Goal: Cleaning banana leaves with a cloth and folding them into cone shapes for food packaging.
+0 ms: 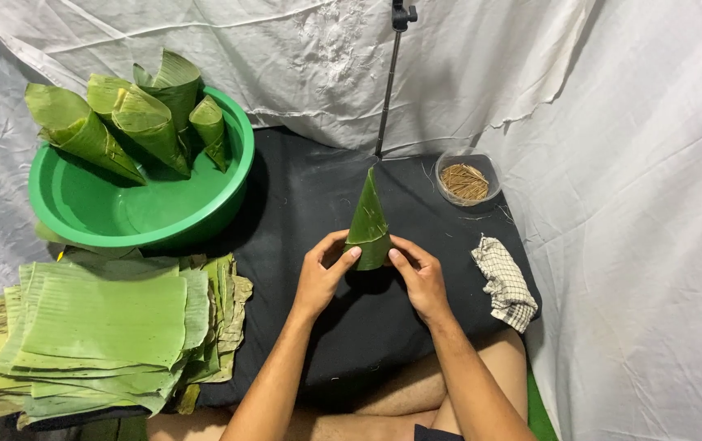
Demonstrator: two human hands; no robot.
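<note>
Both hands hold a banana-leaf cone (369,219) upright, point away from the body: left hand (322,273) and right hand (419,273) close their fingers on its wide lower rim. Far to their left, a green basin (135,220) holds finished cones (135,118); up to the right, a clear bowl (467,178) holds thin sticks.

The leaf cone (369,219) stands in the middle of the cloth (318,204), between the left hand (323,273) and the right hand (419,273). The bowl (82,212) with cones sits far left. The leaf stack (106,327) lies before it. The stick dish (467,178) sits behind the rag (504,282), on the right.
</note>
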